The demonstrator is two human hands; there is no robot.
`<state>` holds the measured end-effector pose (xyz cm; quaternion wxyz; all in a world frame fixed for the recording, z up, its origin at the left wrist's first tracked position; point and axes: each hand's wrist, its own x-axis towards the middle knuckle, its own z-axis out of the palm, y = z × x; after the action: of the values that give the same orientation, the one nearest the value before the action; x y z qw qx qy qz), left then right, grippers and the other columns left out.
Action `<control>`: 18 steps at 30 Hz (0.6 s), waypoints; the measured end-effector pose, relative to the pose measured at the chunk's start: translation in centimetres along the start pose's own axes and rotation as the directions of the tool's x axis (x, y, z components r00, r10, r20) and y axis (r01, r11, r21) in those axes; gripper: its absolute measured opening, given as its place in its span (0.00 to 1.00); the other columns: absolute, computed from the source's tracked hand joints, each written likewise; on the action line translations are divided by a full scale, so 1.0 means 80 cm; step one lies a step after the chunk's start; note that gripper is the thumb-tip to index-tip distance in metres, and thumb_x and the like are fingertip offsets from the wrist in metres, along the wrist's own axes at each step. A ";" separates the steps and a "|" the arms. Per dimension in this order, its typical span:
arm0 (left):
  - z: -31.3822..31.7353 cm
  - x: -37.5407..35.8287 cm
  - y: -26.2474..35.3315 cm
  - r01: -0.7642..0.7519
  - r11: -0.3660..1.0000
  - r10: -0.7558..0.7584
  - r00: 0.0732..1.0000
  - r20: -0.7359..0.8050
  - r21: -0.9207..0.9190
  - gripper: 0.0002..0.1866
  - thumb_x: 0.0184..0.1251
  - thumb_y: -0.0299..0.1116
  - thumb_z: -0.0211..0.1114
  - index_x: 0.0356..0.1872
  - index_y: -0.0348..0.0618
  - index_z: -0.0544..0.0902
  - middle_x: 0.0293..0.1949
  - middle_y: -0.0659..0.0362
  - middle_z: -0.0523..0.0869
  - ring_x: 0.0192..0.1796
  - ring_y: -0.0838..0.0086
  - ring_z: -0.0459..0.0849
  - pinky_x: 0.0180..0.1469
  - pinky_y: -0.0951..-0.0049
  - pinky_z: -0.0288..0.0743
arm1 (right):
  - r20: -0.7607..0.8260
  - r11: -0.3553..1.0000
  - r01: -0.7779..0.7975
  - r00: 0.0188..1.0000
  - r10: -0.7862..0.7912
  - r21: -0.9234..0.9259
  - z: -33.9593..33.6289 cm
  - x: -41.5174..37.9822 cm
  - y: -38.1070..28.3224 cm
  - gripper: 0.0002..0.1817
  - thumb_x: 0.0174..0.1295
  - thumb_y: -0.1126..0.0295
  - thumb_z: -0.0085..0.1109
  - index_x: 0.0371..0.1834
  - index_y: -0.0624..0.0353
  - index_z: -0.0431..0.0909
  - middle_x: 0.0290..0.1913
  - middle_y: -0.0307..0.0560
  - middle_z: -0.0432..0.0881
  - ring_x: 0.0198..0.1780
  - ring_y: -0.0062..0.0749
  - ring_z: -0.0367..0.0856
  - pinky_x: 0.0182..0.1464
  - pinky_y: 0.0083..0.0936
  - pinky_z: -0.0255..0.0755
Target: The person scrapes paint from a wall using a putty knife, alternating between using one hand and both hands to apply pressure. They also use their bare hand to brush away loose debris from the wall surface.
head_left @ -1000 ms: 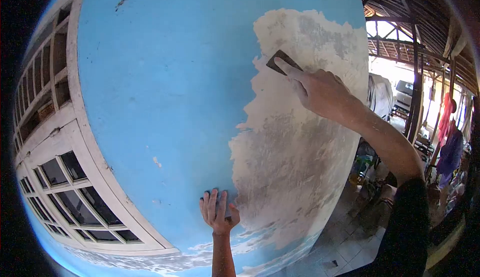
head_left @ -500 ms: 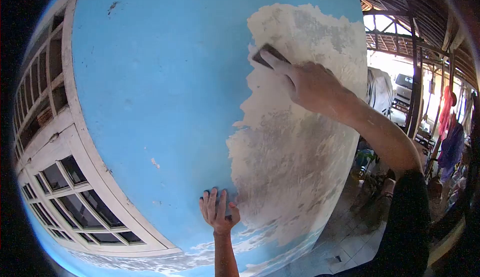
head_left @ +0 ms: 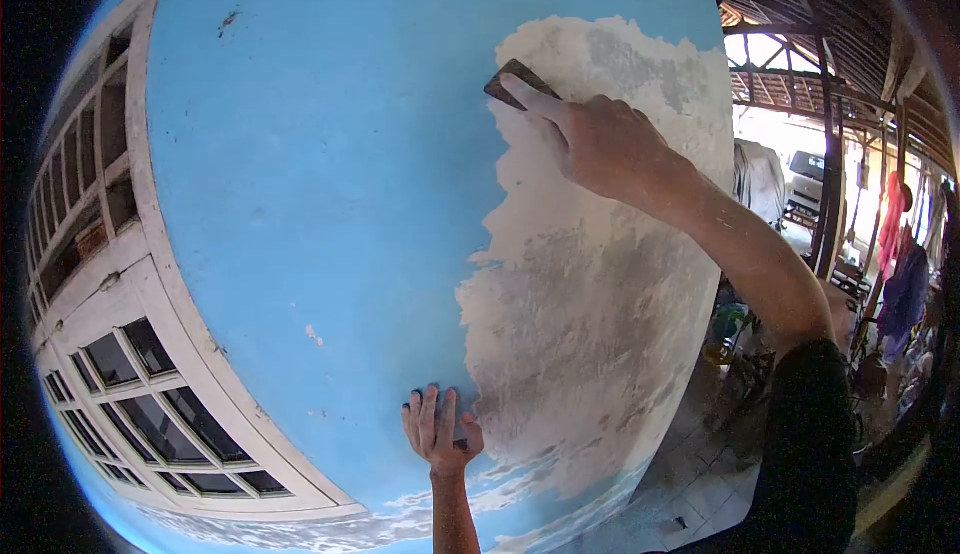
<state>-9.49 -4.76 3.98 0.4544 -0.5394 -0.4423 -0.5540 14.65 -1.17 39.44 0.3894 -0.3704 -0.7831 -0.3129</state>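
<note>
A thin dark scraper blade (head_left: 527, 73) is gripped in my right hand (head_left: 612, 144), the index finger stretched along its face. Its far edge lies at the border between the blue paint (head_left: 330, 174) and the bare, whitish-grey patch (head_left: 590, 284) of the wall. Low on the wall, my left hand (head_left: 440, 434) leans with its fingers stretched upward and apart on the blue paint. The thumb of that hand sits close to the patch's lower left border. A small dark area shows beside its palm.
A white-framed window (head_left: 165, 424) with glass panes stands at the left. Flakes of paint (head_left: 560, 464) lie along the foot of the wall. To the right are a tiled floor (head_left: 700, 499), wooden posts (head_left: 830, 154), hanging clothes (head_left: 900, 284) and a parked vehicle (head_left: 806, 179).
My right hand has moved the scraper up and left, to the border of the blue paint. My left hand stays on the wall, and the view has shifted slightly.
</note>
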 end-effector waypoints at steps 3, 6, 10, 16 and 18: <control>-0.003 -0.002 -0.004 -0.012 1.000 0.012 1.000 -0.010 -0.019 0.18 0.63 0.38 0.56 0.48 0.43 0.87 0.60 0.52 0.80 0.67 0.54 0.72 0.67 0.47 0.62 | 0.067 0.999 0.035 0.997 -0.034 -0.007 -0.009 -0.011 0.007 0.26 0.72 0.61 0.43 0.73 0.43 0.60 0.31 0.60 0.84 0.31 0.51 0.85 0.42 0.50 0.81; -0.001 -0.006 -0.005 0.014 0.999 -0.014 1.000 0.004 -0.032 0.18 0.66 0.39 0.56 0.50 0.45 0.86 0.60 0.50 0.79 0.68 0.49 0.71 0.67 0.40 0.59 | 0.176 0.994 -0.024 0.983 0.043 -0.106 -0.011 -0.014 0.010 0.26 0.72 0.62 0.44 0.73 0.42 0.60 0.32 0.61 0.83 0.32 0.52 0.85 0.42 0.49 0.81; -0.001 0.000 0.000 0.010 1.000 -0.010 1.000 0.003 -0.017 0.17 0.64 0.38 0.57 0.48 0.45 0.87 0.60 0.52 0.79 0.68 0.53 0.72 0.66 0.43 0.62 | 0.042 0.978 0.072 0.997 -0.065 -0.194 -0.004 0.003 0.025 0.26 0.73 0.63 0.44 0.74 0.42 0.59 0.21 0.54 0.80 0.19 0.41 0.79 0.31 0.40 0.78; 0.000 0.004 -0.002 0.000 1.000 0.000 1.000 -0.015 0.004 0.16 0.62 0.38 0.57 0.45 0.45 0.88 0.61 0.54 0.79 0.69 0.57 0.71 0.66 0.48 0.63 | 0.005 0.988 0.111 0.994 -0.111 -0.104 -0.001 -0.007 0.022 0.25 0.73 0.64 0.44 0.74 0.43 0.60 0.22 0.55 0.80 0.19 0.40 0.79 0.30 0.39 0.78; -0.001 0.002 0.001 -0.015 1.000 0.015 1.000 -0.011 0.005 0.16 0.62 0.38 0.57 0.45 0.45 0.88 0.61 0.54 0.79 0.69 0.57 0.71 0.66 0.49 0.63 | 0.104 0.998 0.025 0.994 -0.020 -0.050 -0.014 0.013 0.013 0.24 0.72 0.63 0.44 0.71 0.47 0.63 0.26 0.62 0.81 0.30 0.53 0.84 0.38 0.50 0.80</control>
<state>-9.47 -4.87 4.16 0.4623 -0.5386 -0.4370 -0.5525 15.52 -1.11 41.06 0.3352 -0.3872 -0.7980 -0.3177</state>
